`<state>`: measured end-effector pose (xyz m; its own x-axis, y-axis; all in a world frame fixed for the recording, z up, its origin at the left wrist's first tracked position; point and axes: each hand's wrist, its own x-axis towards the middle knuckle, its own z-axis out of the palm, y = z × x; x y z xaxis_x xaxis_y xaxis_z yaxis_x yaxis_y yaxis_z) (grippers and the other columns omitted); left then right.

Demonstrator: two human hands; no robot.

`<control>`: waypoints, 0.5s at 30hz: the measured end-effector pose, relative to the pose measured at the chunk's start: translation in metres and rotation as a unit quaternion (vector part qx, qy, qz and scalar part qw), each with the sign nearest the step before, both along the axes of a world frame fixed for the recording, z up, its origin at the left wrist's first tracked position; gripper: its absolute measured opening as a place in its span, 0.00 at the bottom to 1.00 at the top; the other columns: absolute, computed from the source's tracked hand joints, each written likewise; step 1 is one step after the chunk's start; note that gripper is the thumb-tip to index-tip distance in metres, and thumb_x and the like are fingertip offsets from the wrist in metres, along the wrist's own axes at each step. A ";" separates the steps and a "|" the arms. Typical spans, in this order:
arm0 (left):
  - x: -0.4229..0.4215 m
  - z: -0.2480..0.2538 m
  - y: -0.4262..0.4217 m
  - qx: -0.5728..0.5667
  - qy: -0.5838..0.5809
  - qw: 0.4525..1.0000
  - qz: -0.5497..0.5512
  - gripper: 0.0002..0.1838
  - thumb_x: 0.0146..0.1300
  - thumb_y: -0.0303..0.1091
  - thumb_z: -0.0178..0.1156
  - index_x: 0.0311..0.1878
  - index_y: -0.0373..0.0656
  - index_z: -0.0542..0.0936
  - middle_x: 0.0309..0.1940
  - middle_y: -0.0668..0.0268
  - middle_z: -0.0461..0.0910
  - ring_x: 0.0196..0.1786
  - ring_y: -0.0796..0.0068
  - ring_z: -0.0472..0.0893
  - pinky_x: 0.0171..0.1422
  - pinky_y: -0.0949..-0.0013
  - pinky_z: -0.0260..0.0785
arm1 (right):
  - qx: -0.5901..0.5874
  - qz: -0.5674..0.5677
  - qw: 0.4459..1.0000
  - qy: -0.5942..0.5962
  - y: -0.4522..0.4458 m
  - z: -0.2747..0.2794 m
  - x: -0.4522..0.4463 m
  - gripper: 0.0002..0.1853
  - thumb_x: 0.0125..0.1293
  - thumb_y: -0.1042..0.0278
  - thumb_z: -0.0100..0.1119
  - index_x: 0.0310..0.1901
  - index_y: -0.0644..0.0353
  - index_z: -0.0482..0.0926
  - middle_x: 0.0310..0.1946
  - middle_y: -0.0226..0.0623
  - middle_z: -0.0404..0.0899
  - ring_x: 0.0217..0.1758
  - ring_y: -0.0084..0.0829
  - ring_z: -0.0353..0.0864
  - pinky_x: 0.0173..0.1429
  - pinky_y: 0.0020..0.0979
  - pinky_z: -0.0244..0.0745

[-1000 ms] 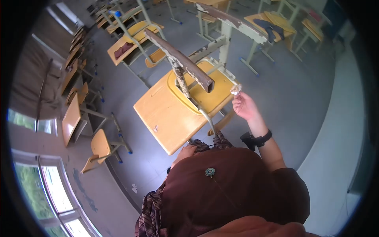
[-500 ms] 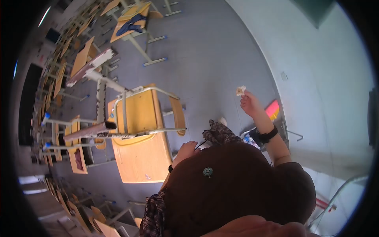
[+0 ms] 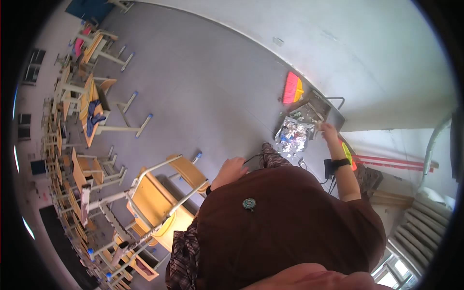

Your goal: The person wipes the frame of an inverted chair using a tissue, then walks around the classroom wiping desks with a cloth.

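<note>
Near heaped litter [image 3: 293, 135] — a small, pale, blurred scrap [image 3: 318, 125] pinched in the right hand [image 3: 329, 133] — left hand [image 3: 231, 171], grip unclear.

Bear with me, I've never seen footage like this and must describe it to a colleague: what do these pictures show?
There's no machine here, just a person's two bare hands, seen from one camera on their head, looking forward and down. The right hand pinches a small pale scrap. The left hand is by the waist; whether it grips anything is unclear. Beyond the person's front are a heap of litter, seemingly in a container, and a broom on the floor. To the left, a chair sits upturned on a desk.
</note>
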<state>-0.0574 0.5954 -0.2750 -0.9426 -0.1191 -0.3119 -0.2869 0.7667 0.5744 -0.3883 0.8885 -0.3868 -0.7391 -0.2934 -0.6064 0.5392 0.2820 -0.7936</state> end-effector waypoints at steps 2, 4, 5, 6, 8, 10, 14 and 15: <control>-0.033 0.004 0.001 -0.019 -0.011 0.999 -0.031 0.18 0.57 0.40 0.54 0.47 0.38 0.73 0.41 0.55 0.76 0.45 0.55 0.75 0.50 0.56 0.65 | 0.213 0.136 0.958 0.136 0.019 -0.034 -0.005 0.08 0.56 0.65 0.53 0.35 0.55 0.77 0.21 0.30 0.77 0.21 0.19 0.74 0.21 0.23 0.67; -0.063 0.010 0.002 -0.012 0.019 0.998 -0.054 0.19 0.57 0.40 0.53 0.48 0.37 0.73 0.42 0.55 0.76 0.45 0.55 0.75 0.49 0.56 0.65 | 0.204 0.118 0.971 0.047 0.016 -0.023 -0.009 0.09 0.54 0.64 0.53 0.34 0.57 0.79 0.23 0.34 0.79 0.24 0.25 0.77 0.26 0.28 0.71; -0.075 0.013 0.002 -0.010 0.034 0.997 -0.062 0.19 0.57 0.40 0.53 0.48 0.37 0.73 0.42 0.55 0.76 0.45 0.55 0.74 0.49 0.56 0.65 | 0.197 0.113 0.974 0.003 0.010 -0.015 -0.012 0.10 0.53 0.63 0.53 0.33 0.58 0.79 0.23 0.36 0.80 0.25 0.27 0.79 0.28 0.30 0.73; -0.085 0.016 0.002 -0.002 0.021 0.998 -0.063 0.19 0.58 0.40 0.53 0.49 0.37 0.72 0.43 0.55 0.75 0.47 0.54 0.74 0.51 0.57 0.64 | 0.227 0.181 0.955 0.067 0.009 -0.019 -0.020 0.11 0.53 0.63 0.52 0.32 0.59 0.80 0.25 0.39 0.80 0.26 0.31 0.80 0.30 0.32 0.74; -0.098 0.019 0.002 0.014 -0.005 0.998 -0.062 0.20 0.59 0.40 0.51 0.50 0.38 0.72 0.47 0.54 0.74 0.50 0.54 0.72 0.54 0.59 0.63 | 0.278 0.314 0.887 0.194 0.007 -0.038 -0.040 0.12 0.52 0.63 0.51 0.30 0.61 0.80 0.28 0.43 0.80 0.29 0.39 0.80 0.35 0.37 0.75; -0.100 0.010 -0.002 0.010 0.011 0.999 -0.047 0.20 0.58 0.40 0.52 0.49 0.37 0.73 0.44 0.55 0.75 0.47 0.54 0.73 0.51 0.58 0.65 | 0.278 0.359 0.870 0.190 -0.007 -0.029 -0.051 0.12 0.52 0.63 0.51 0.31 0.62 0.79 0.26 0.45 0.79 0.29 0.37 0.80 0.33 0.36 0.74; -0.103 0.017 -0.015 -0.002 -0.004 1.000 -0.012 0.19 0.57 0.39 0.52 0.47 0.36 0.74 0.42 0.54 0.76 0.45 0.54 0.74 0.49 0.58 0.66 | 0.385 0.458 0.761 0.251 -0.041 -0.028 -0.059 0.13 0.51 0.63 0.50 0.31 0.61 0.81 0.34 0.49 0.80 0.39 0.46 0.79 0.45 0.41 0.74; -0.102 0.017 -0.019 0.014 0.011 1.000 -0.005 0.19 0.57 0.39 0.52 0.47 0.36 0.74 0.42 0.54 0.76 0.44 0.53 0.74 0.49 0.58 0.66 | 0.398 0.500 0.738 0.219 -0.053 -0.018 -0.059 0.13 0.52 0.64 0.51 0.31 0.61 0.81 0.35 0.49 0.79 0.41 0.46 0.79 0.46 0.43 0.73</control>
<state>-0.1590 0.5761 -0.2576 -0.9503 -0.1015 -0.2943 -0.2669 0.7523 0.6024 -0.4474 0.8352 -0.4049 -0.5711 -0.5038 -0.6481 -0.5122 0.8357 -0.1983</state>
